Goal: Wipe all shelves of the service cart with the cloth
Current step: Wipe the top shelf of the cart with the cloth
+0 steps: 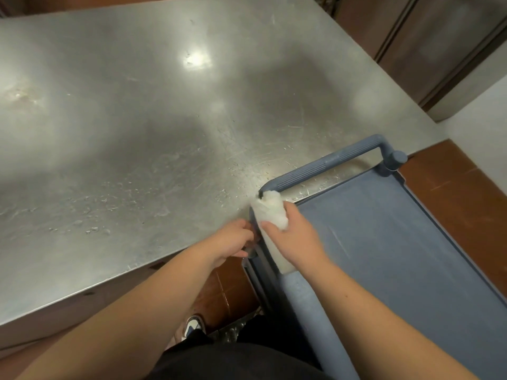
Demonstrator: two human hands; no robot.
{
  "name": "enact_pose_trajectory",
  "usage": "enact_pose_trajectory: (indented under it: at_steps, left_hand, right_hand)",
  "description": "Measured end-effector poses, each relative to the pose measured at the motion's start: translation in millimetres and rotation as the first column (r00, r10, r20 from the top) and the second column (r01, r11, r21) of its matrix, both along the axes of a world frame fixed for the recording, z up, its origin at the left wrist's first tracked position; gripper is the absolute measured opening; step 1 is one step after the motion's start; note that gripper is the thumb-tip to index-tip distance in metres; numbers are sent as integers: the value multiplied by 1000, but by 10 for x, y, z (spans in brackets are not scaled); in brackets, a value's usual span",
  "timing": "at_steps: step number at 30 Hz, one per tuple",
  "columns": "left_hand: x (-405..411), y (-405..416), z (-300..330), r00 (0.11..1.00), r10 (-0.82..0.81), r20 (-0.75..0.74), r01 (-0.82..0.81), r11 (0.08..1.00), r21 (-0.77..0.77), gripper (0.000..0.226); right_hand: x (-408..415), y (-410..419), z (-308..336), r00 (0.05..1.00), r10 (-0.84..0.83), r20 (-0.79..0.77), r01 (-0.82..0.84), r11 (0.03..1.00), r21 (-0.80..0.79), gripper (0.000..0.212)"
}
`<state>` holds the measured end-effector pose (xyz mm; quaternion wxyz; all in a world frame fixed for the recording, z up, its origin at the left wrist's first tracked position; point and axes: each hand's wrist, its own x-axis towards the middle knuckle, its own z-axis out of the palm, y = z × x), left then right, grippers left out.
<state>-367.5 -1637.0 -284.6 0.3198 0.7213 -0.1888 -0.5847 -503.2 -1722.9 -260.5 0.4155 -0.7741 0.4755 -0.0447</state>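
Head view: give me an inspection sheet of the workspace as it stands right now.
Surface: blue top shelf of the service cart, bare where visible; faint streaks.
Job's things: white cloth wrapped over the cart's left rim, just below the ribbed handle.
Clutter: nothing seen on the shelf.
Grippers: right hand grips the cloth against the rim; left hand holds the cart's outer left edge, its fingertips hidden.
Cables: nothing seen.
Surroundings: scratched stainless steel table butts against the cart; brown tiled floor; a shoe below; cabinet fronts at the far right. Lower shelves are out of sight.
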Motion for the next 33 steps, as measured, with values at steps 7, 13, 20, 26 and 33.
enact_pose_trajectory:
  at_steps: [7,13,20,26,33]
  left_hand:
    - [104,27,27,998,-62,18,62,998,10,23]
    - [223,43,27,1000,-24,20,24,1000,0,18]
    - [218,0,27,999,-26,18,27,999,-20,16]
    - [128,-14,48,998,-70,3,70,997,31,13]
    - [-98,-94,-7,997,20,-77,-12,995,96,15]
  right_hand:
    - [242,143,-307,982,-70,-173,64,997,-43,40]
    - [247,17,-354,985,-170,5,169,984,63,17]
    - [-2,-37,-423,728,-677,107,622,718,311,22]
    - [-323,-213,-519,952,-306,-30,306,937,168,56]
    - [-364,-316,-422,973,109,-205,-68,978,197,29]
